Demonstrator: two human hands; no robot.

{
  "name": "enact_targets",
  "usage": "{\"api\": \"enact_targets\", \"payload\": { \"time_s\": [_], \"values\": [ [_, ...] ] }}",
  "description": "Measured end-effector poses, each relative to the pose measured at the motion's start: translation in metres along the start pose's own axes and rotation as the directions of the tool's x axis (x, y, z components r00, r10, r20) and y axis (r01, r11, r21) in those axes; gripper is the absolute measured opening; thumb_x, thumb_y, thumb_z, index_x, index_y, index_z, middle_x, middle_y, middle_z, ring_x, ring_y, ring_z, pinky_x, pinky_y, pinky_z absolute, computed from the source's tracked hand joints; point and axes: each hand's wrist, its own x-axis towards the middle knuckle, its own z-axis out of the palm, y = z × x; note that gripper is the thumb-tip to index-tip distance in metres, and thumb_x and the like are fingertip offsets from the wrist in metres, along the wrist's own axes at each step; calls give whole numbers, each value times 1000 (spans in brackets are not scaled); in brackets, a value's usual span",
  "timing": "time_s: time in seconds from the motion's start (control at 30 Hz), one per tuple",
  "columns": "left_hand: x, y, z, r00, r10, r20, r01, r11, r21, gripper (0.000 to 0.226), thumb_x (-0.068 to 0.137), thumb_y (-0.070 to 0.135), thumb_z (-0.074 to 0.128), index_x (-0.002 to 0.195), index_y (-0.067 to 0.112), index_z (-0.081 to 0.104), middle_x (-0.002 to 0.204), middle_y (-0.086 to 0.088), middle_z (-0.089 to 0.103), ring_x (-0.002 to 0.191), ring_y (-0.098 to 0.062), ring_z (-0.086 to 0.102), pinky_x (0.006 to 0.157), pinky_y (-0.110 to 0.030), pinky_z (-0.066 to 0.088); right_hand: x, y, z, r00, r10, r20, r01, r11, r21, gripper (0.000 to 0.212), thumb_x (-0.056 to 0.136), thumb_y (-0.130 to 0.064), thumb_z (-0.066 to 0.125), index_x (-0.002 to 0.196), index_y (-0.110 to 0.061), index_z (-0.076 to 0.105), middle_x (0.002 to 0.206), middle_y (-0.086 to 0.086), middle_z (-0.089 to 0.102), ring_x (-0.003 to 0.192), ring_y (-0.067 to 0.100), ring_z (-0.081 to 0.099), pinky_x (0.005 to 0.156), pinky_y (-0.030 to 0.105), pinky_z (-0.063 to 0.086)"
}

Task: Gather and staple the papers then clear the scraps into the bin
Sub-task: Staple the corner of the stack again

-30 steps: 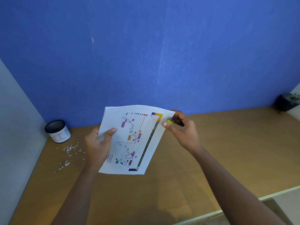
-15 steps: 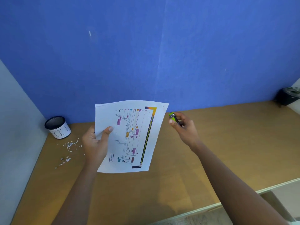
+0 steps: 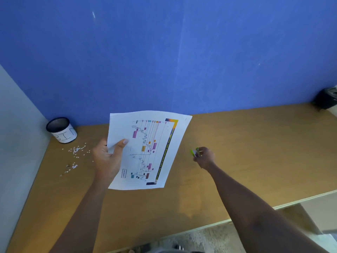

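White papers hang pinched in the left hand over the desk; the right hand, to their right, grips a green stapler. Best lay both down well apart from the scraps near the bin.

Two human arms in view. Left forearm and right forearm: both bare from the lower frame edge to the wrist, uncovered along the whole visible length. Left grip: bare hand; thumb shows a short, trimmed nail. Right grip: bare hand, knuckles visible, fingers partly motion-blurred. Right forearm appears broader, being nearer the wide-angle lens. Anything worn above the elbows lies outside the frame.
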Motion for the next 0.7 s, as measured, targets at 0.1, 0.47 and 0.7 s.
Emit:
{"api": "enact_targets", "payload": {
  "time_s": [0.1,0.47,0.7],
  "values": [
    [-2,-2,0,1000,-19,7,19,1000,20,12,83,6,71,90,9,62,84,9,66,71,16,62,63,-6,49,0,16,9,995,98,-22,-99,994,-35,46,69,-15,79,113,-10,68,98,14,71,81,34,69,66,41,59],
    [6,-7,0,997,-72,4,72,996,53,13,84,10,71,92,11,60,70,38,64,71,16,62,60,-4,47,-15,39,17,983,146,-115,-167,965,-202,28,81,-24,65,107,-13,66,101,13,68,94,35,65,66,29,44],
    [10,-11,7,997,-73,15,72,996,49,14,84,7,71,93,7,61,69,37,64,70,15,62,61,-4,46,-15,41,16,979,203,-34,-204,940,-274,49,80,-34,70,124,-20,55,124,5,58,114,28,56,81,33,46]
  ]
}}
